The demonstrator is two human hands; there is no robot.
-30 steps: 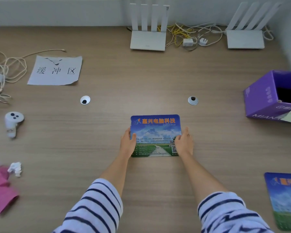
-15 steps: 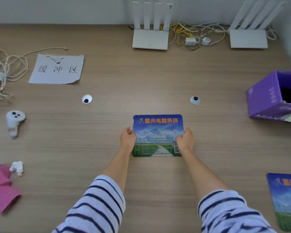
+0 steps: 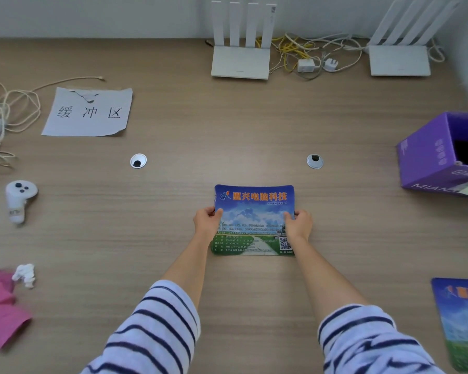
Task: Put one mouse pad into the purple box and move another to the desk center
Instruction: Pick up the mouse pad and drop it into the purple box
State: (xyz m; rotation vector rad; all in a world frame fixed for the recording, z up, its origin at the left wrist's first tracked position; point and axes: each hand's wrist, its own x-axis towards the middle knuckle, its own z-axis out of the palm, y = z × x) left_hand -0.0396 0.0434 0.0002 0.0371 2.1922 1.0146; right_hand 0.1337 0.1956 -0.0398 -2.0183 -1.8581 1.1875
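Both hands are on the one mouse pad (image 3: 254,211) lying about midway along the surface (image 3: 227,125), a little toward its near edge. The left hand (image 3: 206,222) pinches the pad's left side and the right hand (image 3: 299,224) its right side, each curled closed with a thumb on top and the fingers seemingly tucked beneath. The pad's long axis runs left to right between them, the printed title at its far edge; whether it has left the wood I cannot tell.

The purple box (image 3: 427,163) sits at the right edge, well apart from the pad, its opening turned partly up and toward the right. From this grip the right hand is the nearer one to it.

I count two mouse pads: this one, and a second pad (image 3: 459,319) at the near right corner, partly out of sight. There is one purple box.
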